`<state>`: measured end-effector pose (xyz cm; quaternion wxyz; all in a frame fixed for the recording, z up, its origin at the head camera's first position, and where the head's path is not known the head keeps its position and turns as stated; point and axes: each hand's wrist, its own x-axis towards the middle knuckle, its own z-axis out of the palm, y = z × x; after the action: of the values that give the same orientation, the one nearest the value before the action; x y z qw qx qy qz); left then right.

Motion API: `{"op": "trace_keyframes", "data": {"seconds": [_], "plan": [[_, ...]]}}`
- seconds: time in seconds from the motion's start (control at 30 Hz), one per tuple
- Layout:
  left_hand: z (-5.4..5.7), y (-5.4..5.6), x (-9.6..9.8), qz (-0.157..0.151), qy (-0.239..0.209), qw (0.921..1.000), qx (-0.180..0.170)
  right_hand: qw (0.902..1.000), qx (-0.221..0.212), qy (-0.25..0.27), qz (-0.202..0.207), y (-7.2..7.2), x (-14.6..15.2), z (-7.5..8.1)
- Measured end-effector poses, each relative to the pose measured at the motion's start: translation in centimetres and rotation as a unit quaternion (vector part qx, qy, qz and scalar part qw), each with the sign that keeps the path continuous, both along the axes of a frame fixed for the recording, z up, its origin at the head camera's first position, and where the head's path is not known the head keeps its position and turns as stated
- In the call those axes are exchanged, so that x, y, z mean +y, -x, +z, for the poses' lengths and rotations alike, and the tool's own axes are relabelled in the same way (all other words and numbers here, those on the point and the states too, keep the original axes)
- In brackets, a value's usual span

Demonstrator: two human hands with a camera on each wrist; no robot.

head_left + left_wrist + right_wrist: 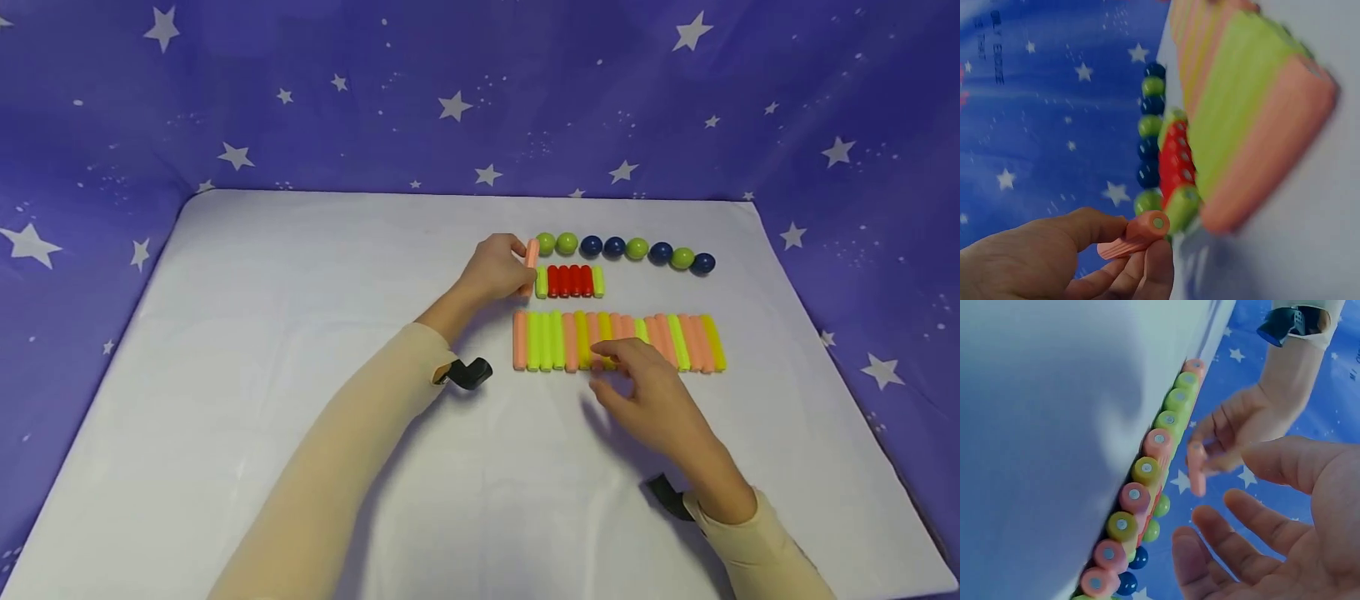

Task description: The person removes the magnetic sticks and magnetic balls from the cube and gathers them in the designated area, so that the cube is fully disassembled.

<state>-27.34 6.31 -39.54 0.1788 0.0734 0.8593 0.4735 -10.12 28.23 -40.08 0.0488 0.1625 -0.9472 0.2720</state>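
Observation:
My left hand (497, 271) pinches a pink magnetic rod (532, 254) between thumb and fingers, at the left end of the short rod row. In the left wrist view this pink rod (1147, 231) shows a round metal spot in its end. Beside it lies the short row: red rods (570, 282) with a lime-green rod (598, 282) at the right end and another at the left. My right hand (656, 404) hovers over the long row of pink, green and yellow rods (557, 342), its fingers loosely bent and holding nothing. It covers part of that row.
Behind the short row runs a line of green and dark blue balls (591, 246). All lie on a white-covered table (300, 275). A purple star-printed cloth (450, 67) hangs along the back and sides. Black wrist-worn devices (471, 373) stick out from both sleeves.

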Motion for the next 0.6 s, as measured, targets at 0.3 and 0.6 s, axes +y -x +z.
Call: {"op": "trace_keyframes", "data": {"seconds": [0.3, 0.6], "plan": [[1.0, -1.0, 0.2, -0.036, -0.040, 0.9983, -0.023, 0.9985, -0.031, 0.033, 0.030, -1.0, -2.4, -1.6], [-1.6, -4.4, -5.2, 0.011, 0.044, 0.9988, -0.020, 0.9981, -0.051, 0.026, 0.021, -2.1, -1.7, -1.0]]}}
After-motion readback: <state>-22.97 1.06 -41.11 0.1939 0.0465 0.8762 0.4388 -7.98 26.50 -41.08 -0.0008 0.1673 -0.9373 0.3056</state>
